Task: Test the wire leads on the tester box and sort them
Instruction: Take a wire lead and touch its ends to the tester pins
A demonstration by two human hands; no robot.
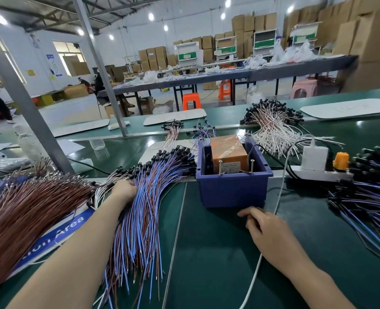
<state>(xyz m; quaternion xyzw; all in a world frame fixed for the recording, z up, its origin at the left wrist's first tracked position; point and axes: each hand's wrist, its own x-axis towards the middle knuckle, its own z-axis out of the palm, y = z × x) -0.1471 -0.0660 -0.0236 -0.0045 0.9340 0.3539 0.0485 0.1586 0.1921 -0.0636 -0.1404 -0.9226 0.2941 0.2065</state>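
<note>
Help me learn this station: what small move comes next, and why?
Probably the left hand pulls one lead from the blue-and-brown pile it touches and brings it to the tester box screws; the right hand rests empty by the blue bin.

The tester box point(229, 152) sits inside a bin point(231, 192) on the table point(206, 253). At the bin's nine o'clock lies a spread of leads point(153, 186). At three o'clock is a power strip point(313, 173), with a second heap point(367, 192) beyond it. At one o'clock, behind, lies a third heap point(271, 121).
</note>
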